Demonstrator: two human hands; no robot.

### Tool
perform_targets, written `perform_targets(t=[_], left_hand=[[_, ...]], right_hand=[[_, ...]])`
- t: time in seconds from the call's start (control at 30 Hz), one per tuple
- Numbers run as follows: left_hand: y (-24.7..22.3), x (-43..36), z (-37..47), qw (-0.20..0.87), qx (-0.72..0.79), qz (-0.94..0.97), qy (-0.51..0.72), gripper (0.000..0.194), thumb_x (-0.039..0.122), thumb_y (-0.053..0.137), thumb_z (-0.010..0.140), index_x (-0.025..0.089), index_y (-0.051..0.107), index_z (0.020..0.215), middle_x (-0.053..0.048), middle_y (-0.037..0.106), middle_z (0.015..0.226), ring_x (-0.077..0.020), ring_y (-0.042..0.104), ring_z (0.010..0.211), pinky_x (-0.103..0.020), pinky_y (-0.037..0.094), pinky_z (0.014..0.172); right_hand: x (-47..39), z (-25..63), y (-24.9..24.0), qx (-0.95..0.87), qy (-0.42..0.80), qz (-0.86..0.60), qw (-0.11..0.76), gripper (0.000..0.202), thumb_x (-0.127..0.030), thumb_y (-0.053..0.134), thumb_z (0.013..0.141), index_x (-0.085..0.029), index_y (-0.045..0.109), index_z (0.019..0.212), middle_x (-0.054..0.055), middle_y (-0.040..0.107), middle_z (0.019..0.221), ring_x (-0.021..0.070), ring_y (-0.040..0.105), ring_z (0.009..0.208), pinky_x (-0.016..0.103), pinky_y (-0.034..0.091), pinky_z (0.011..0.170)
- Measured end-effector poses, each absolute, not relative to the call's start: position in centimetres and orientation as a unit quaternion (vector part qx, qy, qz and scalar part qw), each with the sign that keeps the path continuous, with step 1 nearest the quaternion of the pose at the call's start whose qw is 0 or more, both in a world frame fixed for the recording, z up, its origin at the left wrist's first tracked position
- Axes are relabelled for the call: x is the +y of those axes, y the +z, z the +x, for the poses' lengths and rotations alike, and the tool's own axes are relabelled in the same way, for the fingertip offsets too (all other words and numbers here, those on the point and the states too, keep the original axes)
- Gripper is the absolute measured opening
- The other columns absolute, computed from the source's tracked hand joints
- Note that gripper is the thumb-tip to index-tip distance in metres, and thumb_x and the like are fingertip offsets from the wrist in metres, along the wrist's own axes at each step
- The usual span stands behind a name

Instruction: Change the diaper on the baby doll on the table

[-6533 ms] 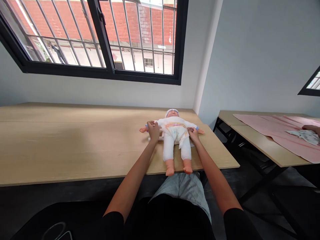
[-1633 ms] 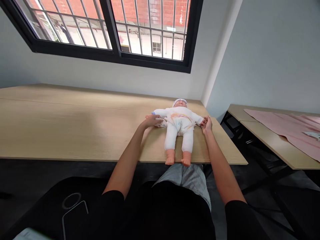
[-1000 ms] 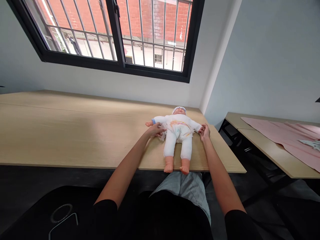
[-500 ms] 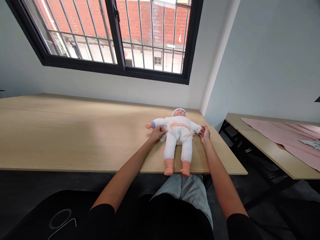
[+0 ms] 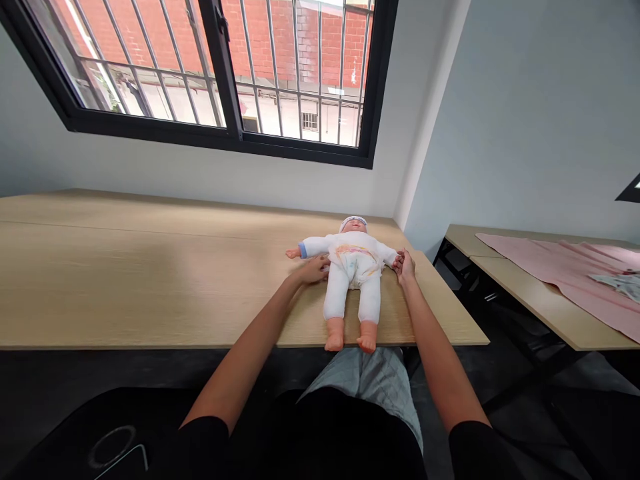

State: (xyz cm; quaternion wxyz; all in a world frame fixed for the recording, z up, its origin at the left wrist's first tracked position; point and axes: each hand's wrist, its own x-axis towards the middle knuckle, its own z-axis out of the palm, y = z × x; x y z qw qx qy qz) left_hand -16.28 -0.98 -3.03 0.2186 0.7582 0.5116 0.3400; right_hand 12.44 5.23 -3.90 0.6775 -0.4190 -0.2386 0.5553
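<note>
A baby doll (image 5: 357, 237) lies on its back, head toward the wall and feet at the table's front edge. It wears white clothing, a patterned headband and a white diaper (image 5: 356, 262) with orange and pink marks around its middle. At the diaper's side on the left of the picture, my left hand (image 5: 314, 269) has its fingers closed at the diaper's edge; the fingertips are partly hidden. On the opposite side, my right hand (image 5: 406, 266) has its fingers closed around the doll's hand, beside the diaper's other edge.
The doll rests on a long wooden table (image 5: 150, 280) against the wall, under a barred window (image 5: 233, 137). To the right, across a gap, stands a second table (image 5: 525, 283) with a pink cloth (image 5: 560, 267) and a pale folded item (image 5: 620, 283). A black chair (image 5: 115, 407) is at lower left.
My left hand has shifted slightly, its fingers lying flatter, and the pale tab that hung below them no longer shows. My right hand stays by the doll's hand. The view has turned slightly right.
</note>
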Motion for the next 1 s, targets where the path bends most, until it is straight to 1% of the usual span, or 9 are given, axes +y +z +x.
perform_targets(t=[0.1,0.27,0.47,0.57,0.63,0.73,0.8,0.87,1.0], left_hand=[[-3.1,-0.8,-17.4,0.24,0.488,0.776,0.318,0.027,0.015,0.064,0.065,0.018,0.069,0.092,-0.004,0.07,0.091,-0.0233,0.062,0.09,-0.029,0.049,0.083],[-3.1,-0.5,-19.2,0.245,0.555,0.726,0.323,0.023,0.01,0.063,0.058,0.019,0.063,0.078,0.001,0.059,0.064,-0.0177,0.054,0.057,-0.027,0.041,0.058],[-2.6,-0.6,-20.2,0.167,0.594,0.717,0.324,0.015,0.004,0.057,0.061,0.019,0.054,0.057,-0.001,0.057,0.062,-0.0184,0.053,0.064,-0.028,0.039,0.063],[-2.5,-0.4,-20.4,0.099,0.585,0.703,0.392,0.012,0.008,0.061,0.068,0.018,0.061,0.061,-0.002,0.06,0.071,-0.0186,0.054,0.072,-0.028,0.042,0.07],[-2.5,-0.2,-20.4,0.076,0.567,0.699,0.43,0.01,0.012,0.062,0.073,0.018,0.068,0.067,-0.002,0.06,0.078,-0.018,0.056,0.074,-0.029,0.044,0.073],[-2.5,0.1,-20.3,0.039,0.528,0.705,0.472,0.01,0.017,0.066,0.077,0.02,0.075,0.074,-0.003,0.058,0.085,-0.0176,0.057,0.078,-0.03,0.047,0.075],[-2.5,0.1,-19.9,-0.022,0.513,0.706,0.488,0.01,0.017,0.069,0.077,0.023,0.077,0.074,-0.004,0.058,0.091,-0.0198,0.059,0.086,-0.034,0.047,0.081],[-2.6,0.1,-19.3,-0.097,0.501,0.707,0.49,0.015,0.014,0.07,0.078,0.025,0.078,0.072,-0.006,0.058,0.098,-0.0228,0.058,0.097,-0.039,0.045,0.09],[-3.1,0.0,-17.3,-0.187,0.458,0.737,0.46,0.019,0.013,0.069,0.082,0.028,0.079,0.073,-0.006,0.061,0.108,-0.0267,0.055,0.108,-0.046,0.037,0.098]], right_hand=[[5.2,12.4,-3.9,-0.239,0.557,-0.417,0.677,0.024,-0.026,0.055,0.092,-0.018,0.053,0.07,-0.009,0.045,0.045,0.0043,0.038,0.034,0.011,0.037,0.033],[5.2,12.3,-4.0,-0.234,0.554,-0.422,0.679,0.022,-0.027,0.057,0.091,-0.019,0.053,0.071,-0.009,0.045,0.045,0.0049,0.039,0.035,0.012,0.036,0.031],[4.8,12.1,-3.1,-0.31,0.479,-0.455,0.684,0.024,-0.027,0.06,0.087,-0.018,0.057,0.065,-0.008,0.046,0.047,0.0055,0.041,0.04,0.014,0.039,0.039],[3.6,10.2,-1.7,-0.51,0.355,-0.404,0.671,0.021,-0.027,0.063,0.084,-0.019,0.063,0.065,-0.003,0.06,0.059,0.0095,0.055,0.059,0.02,0.052,0.061],[2.3,7.9,-0.6,-0.658,0.265,-0.349,0.613,0.014,-0.028,0.063,0.085,-0.022,0.07,0.075,0.0,0.071,0.082,0.0147,0.065,0.083,0.031,0.054,0.089],[0.5,4.2,0.8,-0.835,0.122,-0.345,0.41,0.016,-0.035,0.069,0.085,-0.027,0.076,0.096,0.004,0.071,0.116,0.0235,0.059,0.118,0.048,0.031,0.117],[0.0,2.3,1.2,-0.878,0.053,-0.383,0.281,0.028,-0.042,0.071,0.084,-0.026,0.075,0.107,0.007,0.065,0.132,0.0291,0.051,0.131,0.056,0.017,0.121],[0.1,1.0,1.0,-0.887,0.023,-0.412,0.207,0.035,-0.048,0.067,0.086,-0.025,0.074,0.111,0.009,0.06,0.139,0.0309,0.044,0.138,0.058,0.013,0.121],[0.5,0.3,0.0,-0.885,0.014,-0.419,0.2,0.057,-0.047,0.064,0.088,-0.02,0.057,0.138,0.012,0.053,0.147,0.028,0.038,0.144,0.051,0.014,0.123]])
